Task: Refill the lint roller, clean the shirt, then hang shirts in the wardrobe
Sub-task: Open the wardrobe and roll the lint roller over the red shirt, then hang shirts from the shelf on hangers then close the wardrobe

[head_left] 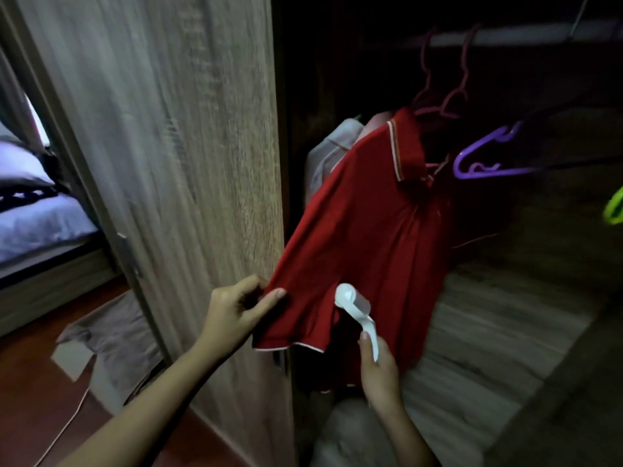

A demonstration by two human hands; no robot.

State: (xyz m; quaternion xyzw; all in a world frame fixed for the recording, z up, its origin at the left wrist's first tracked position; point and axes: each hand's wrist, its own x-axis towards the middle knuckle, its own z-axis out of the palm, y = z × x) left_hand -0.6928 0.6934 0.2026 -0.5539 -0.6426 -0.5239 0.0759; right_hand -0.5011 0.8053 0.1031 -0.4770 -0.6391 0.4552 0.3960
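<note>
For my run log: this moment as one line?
cleaning | left hand: pinches red shirt edge | right hand: holds lint roller against shirt | shirt: hanging in wardrobe

The scene is recorded by a single wide-angle camera worn on the head, directed forward and down into an open wardrobe. The view is held close. The left hand (232, 315), pinching the red shirt (371, 237), and the right hand (379, 369), gripping the lint roller (357, 311), are seen low in the middle, and both forearms enter from the bottom edge. The shirt is framed at the centre and the rail (526, 37) near the top edge. The wardrobe panel (188, 163) fills the left-centre, and the bed (40, 224) is caught at the far left. Verticals are shown leaning, and the picture is blurred.
</note>
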